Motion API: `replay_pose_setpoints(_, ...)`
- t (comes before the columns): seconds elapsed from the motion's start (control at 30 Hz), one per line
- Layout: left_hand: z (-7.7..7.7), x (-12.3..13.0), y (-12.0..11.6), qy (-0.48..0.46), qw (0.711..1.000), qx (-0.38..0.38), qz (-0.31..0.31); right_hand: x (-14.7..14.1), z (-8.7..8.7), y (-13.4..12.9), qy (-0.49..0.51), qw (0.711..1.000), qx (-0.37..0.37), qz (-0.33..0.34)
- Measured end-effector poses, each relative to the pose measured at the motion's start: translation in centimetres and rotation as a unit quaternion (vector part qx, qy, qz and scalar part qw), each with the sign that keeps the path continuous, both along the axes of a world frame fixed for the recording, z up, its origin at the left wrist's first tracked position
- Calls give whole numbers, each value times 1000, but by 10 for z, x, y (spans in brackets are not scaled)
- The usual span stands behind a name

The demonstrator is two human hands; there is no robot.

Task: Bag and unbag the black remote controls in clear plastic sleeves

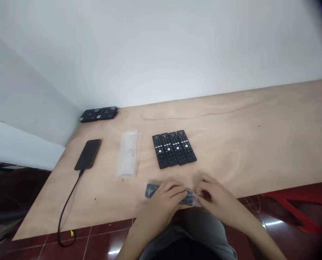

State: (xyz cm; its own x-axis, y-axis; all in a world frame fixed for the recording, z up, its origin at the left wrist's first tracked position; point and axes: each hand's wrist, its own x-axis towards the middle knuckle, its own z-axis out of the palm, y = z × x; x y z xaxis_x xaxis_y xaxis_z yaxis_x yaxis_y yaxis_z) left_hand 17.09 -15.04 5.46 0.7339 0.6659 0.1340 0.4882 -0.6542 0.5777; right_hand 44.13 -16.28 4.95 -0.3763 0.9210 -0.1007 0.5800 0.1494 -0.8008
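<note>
A dark remote in a clear plastic sleeve lies near the table's front edge, partly covered by my hands. My left hand rests over its middle, fingers bent and pressed onto it. At the sleeve's right end, my right hand pinches the clear plastic between thumb and fingers. Just beyond my hands, several black remotes lie side by side, unwrapped. Left of them is a flat stack of clear, whitish plastic sleeves.
A phone with a black cable hanging over the front edge lies on the wooden table at left. Two black boxes sit in the back left corner by the wall. A red chair stands at right.
</note>
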Motion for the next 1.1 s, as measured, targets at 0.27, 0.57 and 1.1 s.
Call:
replay_pose_setpoints(0.27, -28, -31, -22, -2, 989, 114, 93, -6, 11, -5, -7, 996, -19, 88)
replay_pose_setpoints(0.57, -23, -34, -31, -68, 963, 96, 244, -57, 4, -12, -52, 988, 60, 134)
replay_pose_setpoints(1.1, -48, -57, 63, -47, 953, 113, 276, -76, -22, 13, -19, 978, 189, 91)
